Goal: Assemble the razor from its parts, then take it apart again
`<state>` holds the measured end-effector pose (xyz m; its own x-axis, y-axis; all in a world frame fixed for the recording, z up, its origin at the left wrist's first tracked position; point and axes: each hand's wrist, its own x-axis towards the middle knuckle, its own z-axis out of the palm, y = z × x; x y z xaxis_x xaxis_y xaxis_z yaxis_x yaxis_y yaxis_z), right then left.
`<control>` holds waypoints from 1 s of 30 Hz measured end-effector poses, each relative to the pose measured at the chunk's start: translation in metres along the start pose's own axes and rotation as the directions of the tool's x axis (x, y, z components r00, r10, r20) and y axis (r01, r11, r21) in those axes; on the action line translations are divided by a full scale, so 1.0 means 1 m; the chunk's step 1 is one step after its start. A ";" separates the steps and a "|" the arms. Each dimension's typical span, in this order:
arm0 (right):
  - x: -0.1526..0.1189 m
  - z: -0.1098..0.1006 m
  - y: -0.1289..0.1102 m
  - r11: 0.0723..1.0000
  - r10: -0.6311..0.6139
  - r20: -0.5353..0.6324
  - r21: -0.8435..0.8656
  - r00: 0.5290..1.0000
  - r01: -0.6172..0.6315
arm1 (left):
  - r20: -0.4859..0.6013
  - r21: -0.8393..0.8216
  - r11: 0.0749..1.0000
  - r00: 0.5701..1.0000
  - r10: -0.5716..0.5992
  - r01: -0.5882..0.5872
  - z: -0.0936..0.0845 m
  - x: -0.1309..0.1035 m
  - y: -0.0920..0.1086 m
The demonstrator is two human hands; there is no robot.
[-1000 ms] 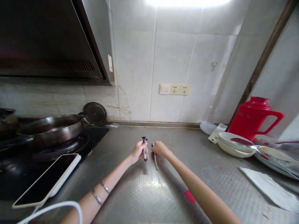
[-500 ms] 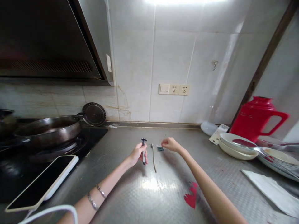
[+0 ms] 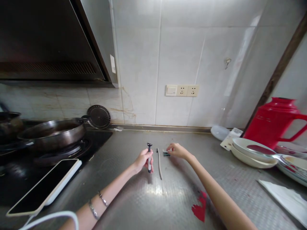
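Observation:
My left hand is closed round a slim razor-like tool with a black head and a grey and black handle, held upright over the steel counter. To its right a thin pale stick with a dark end lies on the counter. My right hand has its fingers bent down at a small clear and dark green packet. Its fingertips touch or nearly touch the packet's right side, and whether they grip it is hard to see.
A metal pan sits on the black stove, with a phone in front. A red scrap lies on the counter. At the right are a red flask, stacked bowls and white paper.
My right hand has lowered slightly, its fingers now less curled at the packet. The view has shifted a little, and my left hand still holds the tool.

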<state>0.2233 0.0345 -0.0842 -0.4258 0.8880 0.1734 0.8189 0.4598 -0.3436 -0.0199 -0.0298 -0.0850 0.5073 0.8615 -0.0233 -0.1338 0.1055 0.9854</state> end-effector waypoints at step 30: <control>-0.001 0.006 -0.007 0.991 0.106 0.008 -0.082 0.994 -0.105 | 0.032 -0.014 1.000 0.999 -0.004 0.004 0.006 -0.002 -0.005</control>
<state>0.2157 0.0301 -0.0876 -0.3399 0.9316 0.1284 0.8878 0.3629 -0.2829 -0.0153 -0.0353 -0.0887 0.5348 0.8447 -0.0219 -0.1434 0.1162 0.9828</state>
